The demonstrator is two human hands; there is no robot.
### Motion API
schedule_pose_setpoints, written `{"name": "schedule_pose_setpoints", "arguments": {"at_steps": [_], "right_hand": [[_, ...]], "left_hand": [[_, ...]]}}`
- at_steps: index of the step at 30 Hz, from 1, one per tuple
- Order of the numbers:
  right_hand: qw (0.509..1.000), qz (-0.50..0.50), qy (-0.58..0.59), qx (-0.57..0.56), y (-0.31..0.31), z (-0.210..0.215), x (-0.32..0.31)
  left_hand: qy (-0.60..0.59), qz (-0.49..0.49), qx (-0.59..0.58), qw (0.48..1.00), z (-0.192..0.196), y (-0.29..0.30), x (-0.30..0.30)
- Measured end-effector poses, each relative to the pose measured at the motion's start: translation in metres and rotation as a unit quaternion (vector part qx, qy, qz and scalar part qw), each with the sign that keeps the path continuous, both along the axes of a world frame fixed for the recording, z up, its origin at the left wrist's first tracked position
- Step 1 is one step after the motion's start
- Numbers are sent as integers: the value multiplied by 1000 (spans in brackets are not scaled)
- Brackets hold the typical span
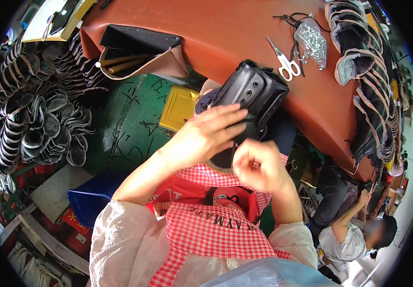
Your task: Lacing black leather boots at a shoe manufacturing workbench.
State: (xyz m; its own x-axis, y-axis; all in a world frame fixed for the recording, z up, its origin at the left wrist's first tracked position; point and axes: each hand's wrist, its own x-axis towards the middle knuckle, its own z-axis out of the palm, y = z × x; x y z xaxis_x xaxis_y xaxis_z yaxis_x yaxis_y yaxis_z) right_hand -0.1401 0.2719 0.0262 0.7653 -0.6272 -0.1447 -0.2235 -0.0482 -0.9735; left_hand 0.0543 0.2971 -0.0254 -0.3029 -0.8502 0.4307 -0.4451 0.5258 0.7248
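Observation:
A black leather boot upper [249, 91] with a row of metal eyelets on a strap lies across my lap, its far end against the edge of the red-brown table. My left hand [213, 131] rests over its near part, fingers stretched out and palm down. Just right of that, my right hand [259, 165] is closed with curled fingers beside the upper's lower end. Whether anything small is pinched in it is hidden. White-handled scissors [284, 62] lie on the table beyond the upper, beside a clear bag of small metal parts [310, 44].
The red-brown table [216, 28] spans the far side, with an open pouch [144, 57] holding sticks at its edge. Stacks of black lined uppers stand left [53, 119] and right [369, 81]. A yellow tin [178, 109] and blue bin [92, 198] sit lower. Another person [350, 234] works at right.

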Motion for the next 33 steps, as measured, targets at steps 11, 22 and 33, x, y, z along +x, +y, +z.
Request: {"name": "schedule_pose_setpoints", "arguments": {"at_steps": [11, 22, 33], "right_hand": [[943, -37, 322, -73, -44, -15, 9], [994, -66, -37, 83, -64, 52, -48], [925, -253, 3, -283, -77, 95, -38]], "left_hand": [[234, -227, 155, 932, 18, 62, 14], [384, 8, 197, 902, 42, -3, -3], [391, -35, 181, 902, 49, -57, -45]]}}
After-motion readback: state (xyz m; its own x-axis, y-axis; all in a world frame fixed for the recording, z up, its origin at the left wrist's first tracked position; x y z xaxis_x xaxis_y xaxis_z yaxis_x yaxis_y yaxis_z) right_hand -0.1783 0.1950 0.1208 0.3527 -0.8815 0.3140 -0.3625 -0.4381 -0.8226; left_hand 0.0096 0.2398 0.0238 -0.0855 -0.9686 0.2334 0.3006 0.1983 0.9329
